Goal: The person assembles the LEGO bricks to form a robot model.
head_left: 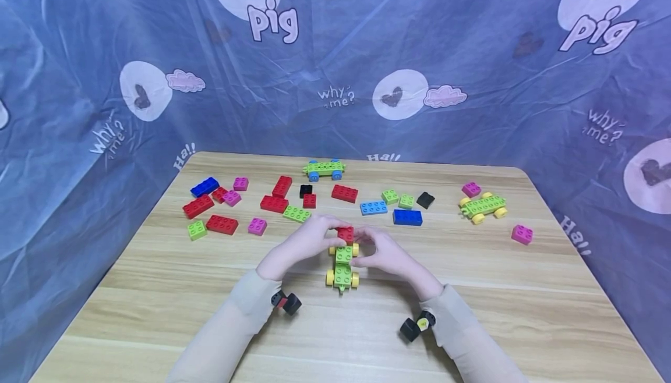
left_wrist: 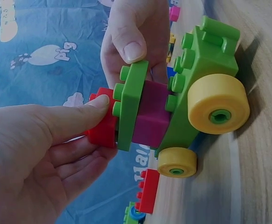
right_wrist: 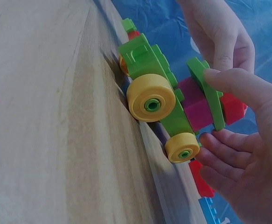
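A green car base (head_left: 343,279) with yellow wheels stands on the table between both hands. On it sits a purple brick (left_wrist: 150,114), topped by a thin green brick (left_wrist: 132,106), which looks slightly tilted. My left hand (head_left: 306,242) pinches a red brick (left_wrist: 104,122) between thumb and fingers, against the studs at one end of the green brick. Opposite, my right hand (head_left: 385,250) holds the thin green brick, its thumb on one edge and fingertips at the other edge. The purple brick is hidden in the head view.
Toward the back left lie several red, pink, blue and green bricks, among them a red brick (head_left: 222,224). A green base with blue wheels (head_left: 324,169) stands at the back edge. Another yellow-wheeled base (head_left: 484,206) is at the right, near a pink brick (head_left: 522,234).
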The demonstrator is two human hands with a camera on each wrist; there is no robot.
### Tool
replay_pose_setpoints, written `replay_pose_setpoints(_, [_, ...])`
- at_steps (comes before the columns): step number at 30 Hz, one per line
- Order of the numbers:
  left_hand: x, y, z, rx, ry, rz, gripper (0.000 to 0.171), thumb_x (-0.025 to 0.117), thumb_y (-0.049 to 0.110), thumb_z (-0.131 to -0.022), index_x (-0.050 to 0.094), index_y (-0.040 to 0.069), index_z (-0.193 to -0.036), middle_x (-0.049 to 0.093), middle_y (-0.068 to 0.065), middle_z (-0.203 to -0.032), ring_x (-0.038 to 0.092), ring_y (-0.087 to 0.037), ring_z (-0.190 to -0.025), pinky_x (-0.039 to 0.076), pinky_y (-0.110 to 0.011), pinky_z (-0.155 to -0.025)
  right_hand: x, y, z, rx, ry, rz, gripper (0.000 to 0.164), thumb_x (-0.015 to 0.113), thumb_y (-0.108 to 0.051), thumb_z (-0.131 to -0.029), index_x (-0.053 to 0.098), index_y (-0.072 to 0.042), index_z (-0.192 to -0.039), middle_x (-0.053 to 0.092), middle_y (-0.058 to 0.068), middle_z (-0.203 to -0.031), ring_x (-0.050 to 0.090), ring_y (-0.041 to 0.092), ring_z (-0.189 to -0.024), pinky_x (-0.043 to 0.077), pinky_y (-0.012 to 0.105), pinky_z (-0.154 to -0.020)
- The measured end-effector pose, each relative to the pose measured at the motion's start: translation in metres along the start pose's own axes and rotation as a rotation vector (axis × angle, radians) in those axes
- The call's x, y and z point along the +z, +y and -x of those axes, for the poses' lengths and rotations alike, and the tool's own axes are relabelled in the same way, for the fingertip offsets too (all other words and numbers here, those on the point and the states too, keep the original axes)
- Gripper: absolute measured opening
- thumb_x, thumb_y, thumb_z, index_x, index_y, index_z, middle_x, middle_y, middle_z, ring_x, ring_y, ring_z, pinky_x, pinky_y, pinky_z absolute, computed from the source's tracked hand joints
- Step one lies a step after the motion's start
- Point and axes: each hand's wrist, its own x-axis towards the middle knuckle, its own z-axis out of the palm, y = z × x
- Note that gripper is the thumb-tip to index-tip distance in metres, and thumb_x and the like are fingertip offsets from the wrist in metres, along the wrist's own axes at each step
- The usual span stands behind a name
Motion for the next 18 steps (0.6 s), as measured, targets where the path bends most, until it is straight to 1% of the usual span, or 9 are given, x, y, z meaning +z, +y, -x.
replay_pose_setpoints(8, [-0.0051, 0.0035, -0.0031, 0.002, -0.027, -0.032, 0.041, 0.072, 0.020, -0.086, 0.065, 0.004, -0.123, 0.067, -0.010, -0.121, 0.062, -0.026, -0.115, 0.048, -0.040, -0.100, 0.0002, 0.0008, 0.0000, -0.003, -0.009, -0.020, 0.061, 0.080, -0.025, -0.077, 0.054, 0.000, -0.127, 0.062, 0.014, -0.121, 0.057, 0.032, -0.117, 0.042, 0.051, -0.103])
replay_pose_setpoints(18, [-0.0079, 0.0049, -0.0059, -0.037, -0.061, -0.040, 0.041, 0.073, 0.021, -0.085, 0.066, 0.006, -0.122, 0.067, -0.010, -0.120, 0.063, -0.025, -0.113, 0.049, -0.038, -0.098, -0.0006, -0.0024, 0.0008, 0.000, -0.011, -0.009, 0.062, 0.079, -0.027, -0.077, 0.054, 0.001, -0.127, 0.062, 0.014, -0.122, 0.057, 0.032, -0.116, 0.042, 0.051, -0.103])
